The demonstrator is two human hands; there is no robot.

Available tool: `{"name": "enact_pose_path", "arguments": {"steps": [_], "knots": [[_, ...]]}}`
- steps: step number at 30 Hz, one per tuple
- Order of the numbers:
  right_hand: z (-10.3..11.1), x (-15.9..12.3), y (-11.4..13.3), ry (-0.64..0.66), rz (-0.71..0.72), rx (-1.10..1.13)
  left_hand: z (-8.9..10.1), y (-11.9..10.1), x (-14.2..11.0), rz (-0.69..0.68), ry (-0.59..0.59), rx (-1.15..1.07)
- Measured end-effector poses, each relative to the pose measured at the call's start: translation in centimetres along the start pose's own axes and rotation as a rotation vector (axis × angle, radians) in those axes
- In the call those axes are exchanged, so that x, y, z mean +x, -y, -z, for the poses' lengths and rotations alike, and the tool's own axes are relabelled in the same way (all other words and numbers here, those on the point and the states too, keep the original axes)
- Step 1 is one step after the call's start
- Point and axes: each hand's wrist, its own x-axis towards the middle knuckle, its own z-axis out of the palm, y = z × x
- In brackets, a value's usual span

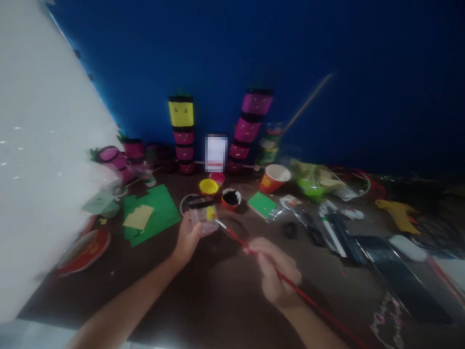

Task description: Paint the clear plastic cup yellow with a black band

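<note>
A clear plastic cup (201, 224) with a dark band and a patch of yellow is held tilted in my left hand (189, 233). My right hand (274, 271) grips a long red-handled paintbrush (236, 236), its tip at the cup's yellow patch. Just behind the cup stand a yellow paint pot (209, 187), a pot of black paint (231, 198) and a small pink pot (217, 179). A round clear rim (187, 202) shows partly behind the cup. The picture is blurred.
Stacked purple cups (247, 130) and a yellow-topped stack (181, 114) stand along the blue wall. Green paper (150, 218) lies left, with a red-rimmed lid (85, 251) nearer. A paper cup (275, 178), scissors (310, 228), markers (332, 230) and a dark phone-like slab (399, 276) occupy the right.
</note>
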Motion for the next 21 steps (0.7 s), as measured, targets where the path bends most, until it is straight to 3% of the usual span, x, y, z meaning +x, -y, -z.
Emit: {"name": "enact_pose_path", "arguments": {"steps": [7, 13, 21], "knots": [[0.0, -0.2, -0.1, 0.01, 0.004, -0.005, -1.0, -0.9, -0.1, 0.046, -0.036, -0.041], [0.1, -0.4, -0.1, -0.002, 0.023, -0.005, -0.5, -0.6, 0.1, 0.034, -0.054, -0.018], [-0.2, -0.4, -0.3, -0.006, 0.043, -0.009, 0.0, 0.1, -0.1, -0.009, 0.031, -0.015]]}}
